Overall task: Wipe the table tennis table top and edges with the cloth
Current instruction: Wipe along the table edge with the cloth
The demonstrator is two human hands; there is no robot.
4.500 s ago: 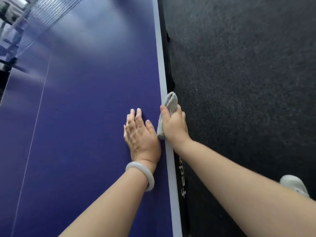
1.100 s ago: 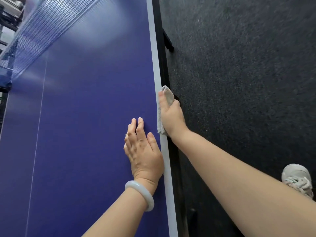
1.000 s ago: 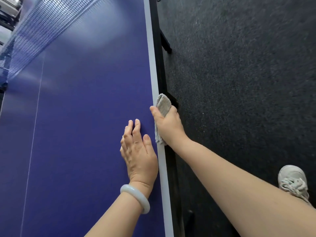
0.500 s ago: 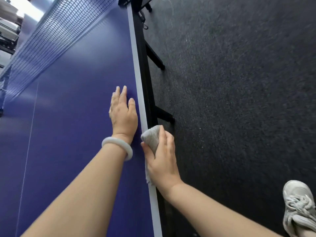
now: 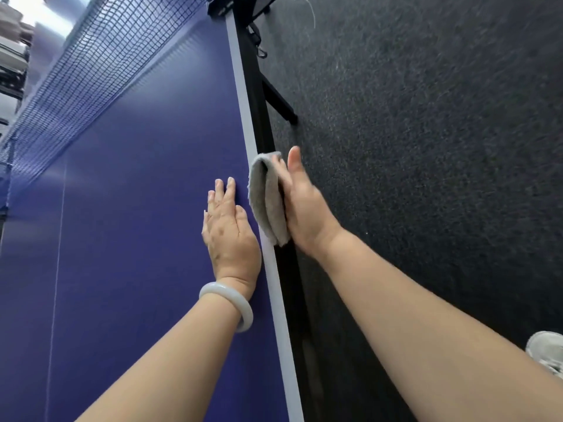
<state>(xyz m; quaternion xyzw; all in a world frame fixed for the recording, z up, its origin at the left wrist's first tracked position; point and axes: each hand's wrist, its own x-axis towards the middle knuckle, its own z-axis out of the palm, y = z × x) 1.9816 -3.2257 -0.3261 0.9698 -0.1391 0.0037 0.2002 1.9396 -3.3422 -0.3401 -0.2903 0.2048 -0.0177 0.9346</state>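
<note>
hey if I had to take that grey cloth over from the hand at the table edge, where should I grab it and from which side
Probably the free folded end of the grey terry cloth, the rounded fold nearest the net, coming from the blue tabletop side. The right hand covers the cloth's outer face with the fingers pointing forward, while the face toward the table's white edge line and the top fold show uncovered.

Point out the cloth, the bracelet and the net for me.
cloth (image 5: pixel 268 202), head view, middle of the folded grey pad.
bracelet (image 5: pixel 227 303), head view, band across the left wrist.
net (image 5: pixel 91 62), head view, middle of the mesh.
</note>
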